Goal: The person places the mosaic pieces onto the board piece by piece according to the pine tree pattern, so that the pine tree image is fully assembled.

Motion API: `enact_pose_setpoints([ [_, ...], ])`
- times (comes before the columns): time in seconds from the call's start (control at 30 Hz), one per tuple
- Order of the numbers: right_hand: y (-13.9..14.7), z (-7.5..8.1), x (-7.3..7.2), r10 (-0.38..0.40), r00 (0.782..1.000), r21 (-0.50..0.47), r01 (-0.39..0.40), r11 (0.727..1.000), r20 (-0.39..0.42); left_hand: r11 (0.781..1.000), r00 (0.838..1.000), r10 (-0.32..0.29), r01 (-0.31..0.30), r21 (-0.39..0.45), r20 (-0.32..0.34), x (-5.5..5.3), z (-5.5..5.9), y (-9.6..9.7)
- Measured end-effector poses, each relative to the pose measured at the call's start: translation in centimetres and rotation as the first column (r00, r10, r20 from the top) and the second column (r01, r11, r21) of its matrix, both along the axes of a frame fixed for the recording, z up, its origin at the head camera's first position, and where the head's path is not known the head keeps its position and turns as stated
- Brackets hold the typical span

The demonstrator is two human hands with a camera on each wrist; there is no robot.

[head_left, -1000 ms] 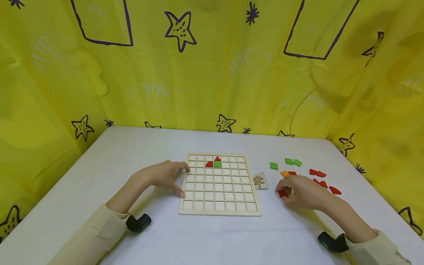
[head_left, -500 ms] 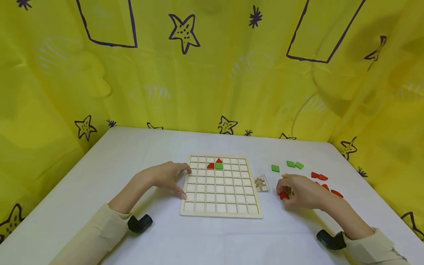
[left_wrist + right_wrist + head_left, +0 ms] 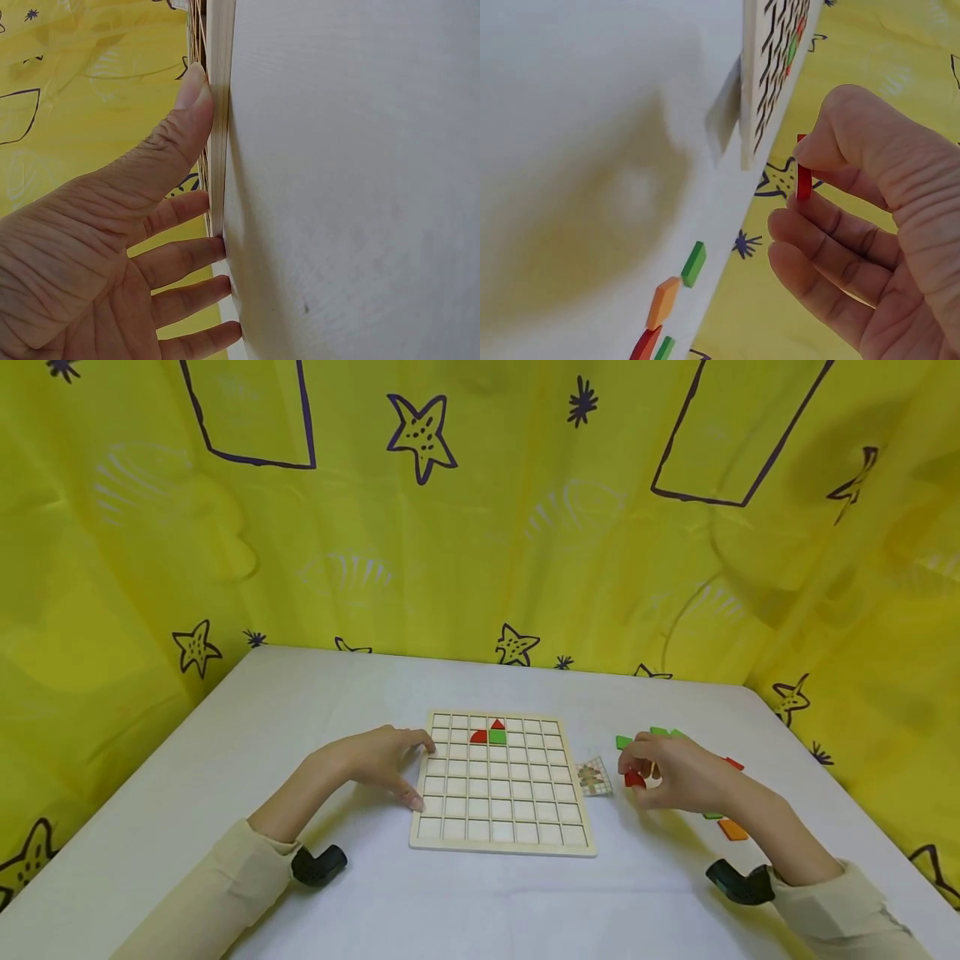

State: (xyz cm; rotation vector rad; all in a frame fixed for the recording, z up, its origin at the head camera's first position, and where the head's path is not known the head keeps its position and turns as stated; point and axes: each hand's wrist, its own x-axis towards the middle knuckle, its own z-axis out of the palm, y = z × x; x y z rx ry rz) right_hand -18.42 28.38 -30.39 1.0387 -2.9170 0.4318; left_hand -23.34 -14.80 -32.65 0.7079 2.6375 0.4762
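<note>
A pale wooden grid board [image 3: 502, 850] lies flat on the white table. On it sit a red triangle tile [image 3: 497, 725], a green square tile [image 3: 497, 737] and a red rounded tile [image 3: 479, 737]. My left hand [image 3: 375, 760] touches the board's left edge with thumb and fingertips, fingers spread. In the left wrist view the thumb [image 3: 196, 94] rests against that edge. Right of the board, my right hand [image 3: 678, 772] pinches a red tile [image 3: 804, 180] between thumb and index finger, above the table. The tile's full outline is partly hidden by the fingers.
A small printed card [image 3: 595, 778] lies beside the board's right edge. Around and behind the right hand lie loose tiles, among them a green tile [image 3: 623, 742], an orange tile [image 3: 733, 830] and a red tile [image 3: 734, 763]. A yellow patterned curtain [image 3: 450, 552] surrounds the table.
My right hand has risen with the red tile and shifted slightly toward the board, uncovering an orange tile and green ones below its wrist. The left hand stays at the board's edge.
</note>
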Motion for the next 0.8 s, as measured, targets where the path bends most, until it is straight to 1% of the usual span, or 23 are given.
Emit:
enact_pose_setpoints([
  [0.17, -0.9, 0.2, -0.8, 0.014, 0.999, -0.009, -0.014, 1.0, -0.029, 1.0, 1.0, 0.001, -0.001, 0.002, -0.002, 0.0, 0.0, 0.0],
  [0.5, -2.8, 0.3, -3.1, 0.069, 0.997, -0.063, -0.071, 0.996, -0.031, 1.0, 1.0, -0.005, 0.005, 0.008, -0.012, -0.1, -0.2, 0.0],
  [0.67, -3.7, 0.3, -3.6, 0.087, 0.995, -0.051, -0.09, 0.995, -0.048, 1.0, 1.0, -0.006, 0.006, 0.013, -0.011, -0.1, -0.3, 0.0],
  [0.8, -4.4, 0.2, -3.8, 0.102, 0.994, -0.044, -0.104, 0.994, -0.043, 1.0, 1.0, -0.014, 0.014, 0.011, -0.019, -0.2, -0.4, 0.0],
])
